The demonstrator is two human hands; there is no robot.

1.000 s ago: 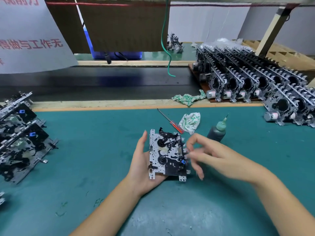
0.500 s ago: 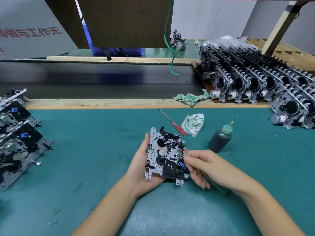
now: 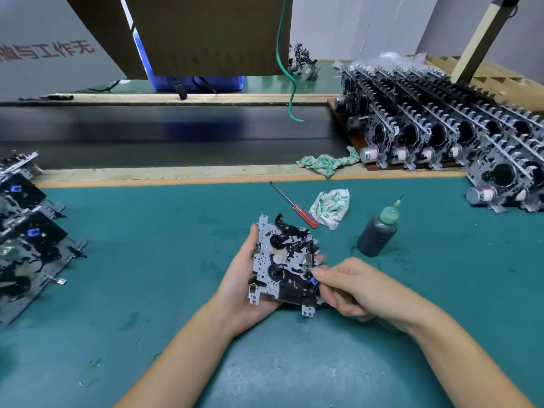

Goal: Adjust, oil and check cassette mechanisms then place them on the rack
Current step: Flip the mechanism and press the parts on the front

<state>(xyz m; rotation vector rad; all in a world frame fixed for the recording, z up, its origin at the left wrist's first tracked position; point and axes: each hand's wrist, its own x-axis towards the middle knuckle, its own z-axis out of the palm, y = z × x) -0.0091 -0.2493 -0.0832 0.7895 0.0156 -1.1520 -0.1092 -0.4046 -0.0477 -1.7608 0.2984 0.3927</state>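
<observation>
At bench centre — cassette mechanism (image 3: 284, 267) cradled in left hand (image 3: 244, 290); right hand (image 3: 350, 287), at its 3 o'clock edge, pinches a thin tool there. Looks light, stiff, delicate — grip by plate edges.

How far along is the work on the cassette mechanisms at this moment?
Done: many mechanisms stand in rows on the rack. In hand: the left hand holds one cassette mechanism, and the right hand pinches a thin tool at its right edge, so adjusting seems under way. Left: the oil bottle stands untouched on the mat, this unit is not yet racked, and a stack of mechanisms waits at the left.
</observation>
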